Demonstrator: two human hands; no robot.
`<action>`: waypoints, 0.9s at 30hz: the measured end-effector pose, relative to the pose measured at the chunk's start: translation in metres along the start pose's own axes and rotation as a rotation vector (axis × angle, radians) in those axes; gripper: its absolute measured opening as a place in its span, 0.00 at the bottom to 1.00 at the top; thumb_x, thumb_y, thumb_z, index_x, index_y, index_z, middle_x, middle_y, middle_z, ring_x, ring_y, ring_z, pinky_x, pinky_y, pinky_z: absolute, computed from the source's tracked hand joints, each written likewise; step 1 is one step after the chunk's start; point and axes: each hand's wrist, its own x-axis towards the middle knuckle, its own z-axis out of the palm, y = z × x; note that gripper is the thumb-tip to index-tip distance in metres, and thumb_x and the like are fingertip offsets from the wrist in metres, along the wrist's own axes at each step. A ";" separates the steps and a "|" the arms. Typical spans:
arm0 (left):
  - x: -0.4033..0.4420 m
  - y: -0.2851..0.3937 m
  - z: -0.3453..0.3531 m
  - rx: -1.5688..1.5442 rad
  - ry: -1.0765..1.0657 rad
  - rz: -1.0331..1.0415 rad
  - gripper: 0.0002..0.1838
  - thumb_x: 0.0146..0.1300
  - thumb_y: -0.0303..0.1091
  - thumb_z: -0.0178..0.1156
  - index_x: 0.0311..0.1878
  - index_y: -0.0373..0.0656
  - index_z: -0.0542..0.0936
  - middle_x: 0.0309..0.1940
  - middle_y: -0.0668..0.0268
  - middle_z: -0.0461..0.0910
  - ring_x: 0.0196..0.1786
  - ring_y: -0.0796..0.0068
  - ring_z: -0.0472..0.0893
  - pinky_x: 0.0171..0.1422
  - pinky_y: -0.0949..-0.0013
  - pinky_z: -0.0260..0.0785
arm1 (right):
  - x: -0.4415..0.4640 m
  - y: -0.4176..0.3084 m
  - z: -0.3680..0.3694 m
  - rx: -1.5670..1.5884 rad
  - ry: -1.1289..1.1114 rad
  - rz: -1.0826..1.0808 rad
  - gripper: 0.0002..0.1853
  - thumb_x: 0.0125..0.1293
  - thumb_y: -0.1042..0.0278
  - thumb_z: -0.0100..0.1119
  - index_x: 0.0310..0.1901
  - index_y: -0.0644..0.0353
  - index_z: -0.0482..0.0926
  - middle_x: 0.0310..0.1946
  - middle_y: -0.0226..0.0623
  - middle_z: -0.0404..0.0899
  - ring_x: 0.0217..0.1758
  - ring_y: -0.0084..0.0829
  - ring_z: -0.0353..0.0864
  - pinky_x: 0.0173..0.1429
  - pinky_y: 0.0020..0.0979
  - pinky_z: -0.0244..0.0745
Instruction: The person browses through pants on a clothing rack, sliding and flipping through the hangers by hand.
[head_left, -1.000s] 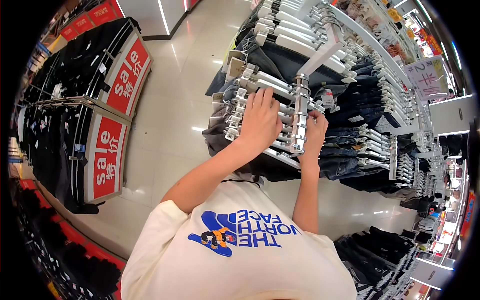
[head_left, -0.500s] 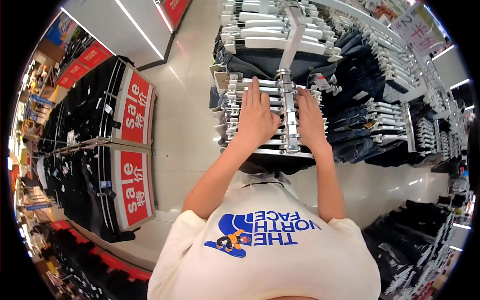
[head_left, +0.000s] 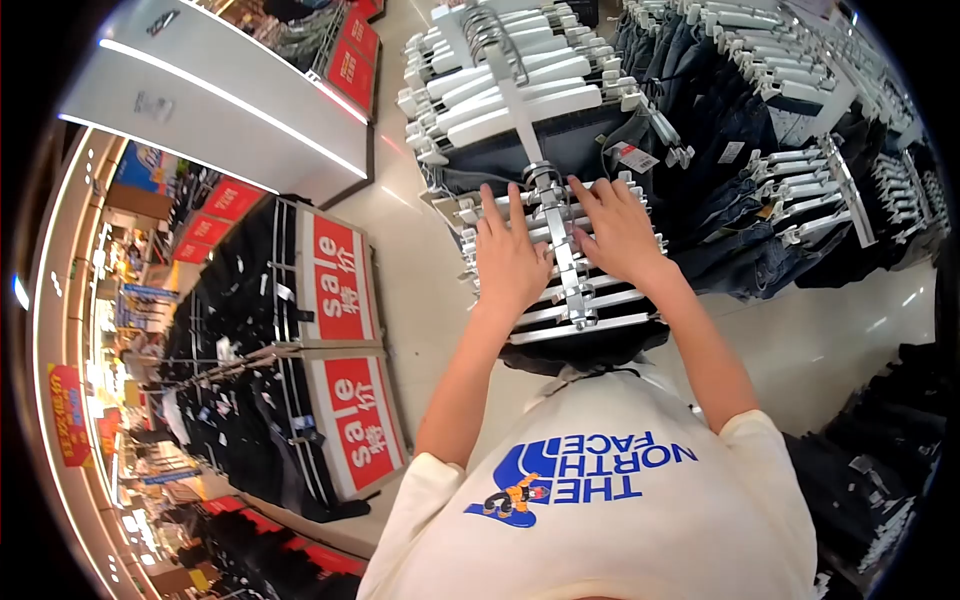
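White hangers (head_left: pixel 610 300) with dark trousers hang close together on a metal rack arm (head_left: pixel 562 250). My left hand (head_left: pixel 508 262) lies on the hangers to the left of the arm, its fingers apart and pointing away from me. To the right of the arm, my right hand (head_left: pixel 618 232) rests on the same hangers with its fingers spread. Neither hand is wrapped round anything. Just beyond my fingertips hang grey-blue jeans (head_left: pixel 560 140) on another group of white hangers (head_left: pixel 525 112). A red and white price tag (head_left: pixel 634 157) hangs near my right hand.
Red sale signs (head_left: pixel 343 282) front a rack of black clothes (head_left: pixel 235 300) on the left. More jeans (head_left: pixel 715 220) hang at the right. A white pillar (head_left: pixel 230 95) stands at the upper left, and pale floor tiles (head_left: pixel 425 350) show between the racks.
The view has turned, so the sale rack sits further right. My right hand has come from beside the arm's end onto the hangers, its fingers now spread. My left hand stays on the hangers.
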 end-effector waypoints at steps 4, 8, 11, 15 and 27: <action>0.007 -0.025 0.030 0.063 0.063 0.004 0.46 0.61 0.32 0.68 0.83 0.28 0.68 0.83 0.28 0.60 0.64 0.34 0.75 0.74 0.45 0.69 | 0.009 0.010 0.014 0.000 -0.075 0.050 0.38 0.73 0.54 0.71 0.81 0.60 0.74 0.57 0.45 0.76 0.63 0.48 0.74 0.69 0.47 0.73; 0.008 -0.025 0.028 0.105 0.026 0.019 0.44 0.62 0.29 0.69 0.83 0.29 0.68 0.85 0.33 0.60 0.61 0.39 0.75 0.72 0.47 0.69 | 0.009 0.011 0.019 0.025 -0.033 0.051 0.36 0.77 0.48 0.67 0.79 0.60 0.76 0.56 0.44 0.76 0.64 0.48 0.74 0.69 0.48 0.73; 0.007 -0.025 0.029 0.126 0.014 0.012 0.43 0.65 0.26 0.69 0.83 0.29 0.67 0.85 0.36 0.60 0.61 0.41 0.74 0.71 0.48 0.69 | 0.009 0.012 0.021 0.051 -0.045 0.070 0.37 0.76 0.45 0.66 0.79 0.61 0.77 0.58 0.46 0.77 0.67 0.47 0.74 0.71 0.47 0.74; 0.004 -0.021 0.021 0.020 -0.019 -0.036 0.39 0.64 0.21 0.65 0.81 0.32 0.72 0.85 0.44 0.64 0.63 0.39 0.75 0.73 0.48 0.69 | 0.009 0.008 0.014 0.102 -0.006 0.075 0.26 0.73 0.50 0.69 0.61 0.64 0.86 0.57 0.48 0.77 0.67 0.49 0.74 0.74 0.49 0.68; 0.036 -0.027 -0.003 -0.178 0.345 -0.120 0.14 0.73 0.26 0.60 0.57 0.36 0.88 0.53 0.50 0.90 0.55 0.49 0.88 0.62 0.55 0.79 | 0.004 0.017 0.031 0.126 0.066 -0.010 0.25 0.80 0.51 0.62 0.64 0.66 0.83 0.57 0.49 0.81 0.67 0.51 0.76 0.79 0.50 0.66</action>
